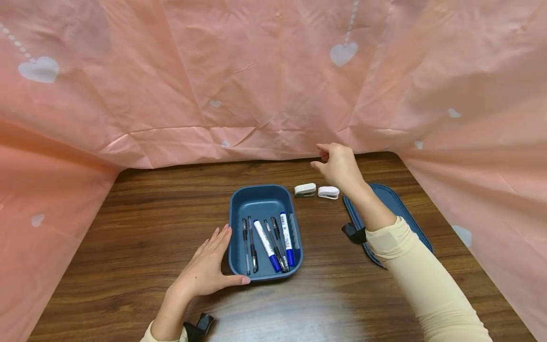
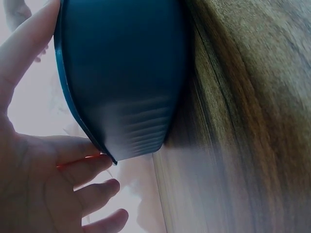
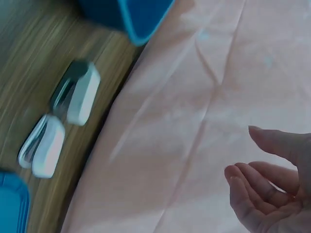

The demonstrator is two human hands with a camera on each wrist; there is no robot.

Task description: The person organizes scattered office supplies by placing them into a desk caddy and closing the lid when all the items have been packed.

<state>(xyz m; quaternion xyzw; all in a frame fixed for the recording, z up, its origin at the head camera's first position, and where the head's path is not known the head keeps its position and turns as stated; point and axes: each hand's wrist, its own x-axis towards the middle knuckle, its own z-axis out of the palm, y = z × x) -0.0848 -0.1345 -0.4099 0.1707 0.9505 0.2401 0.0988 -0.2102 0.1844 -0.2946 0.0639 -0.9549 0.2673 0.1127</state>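
Your spread left hand [image 1: 205,273] touches an oblong blue plastic box [image 1: 262,207]; your empty right hand [image 1: 340,164], lowered carelessly, could knock white staplers [image 1: 306,188].

No legible text, brand or number. Right marker [image 1: 286,232] in tray [image 1: 260,208] carries dark print on its white barrel, too small to read; left marker [image 1: 263,239] may have print on its barrel, can't tell at this size. Only clear signs are pale hearts [image 1: 344,54] printed on pink cloth [image 1: 273,80], the two largest each hanging from a dotted line.
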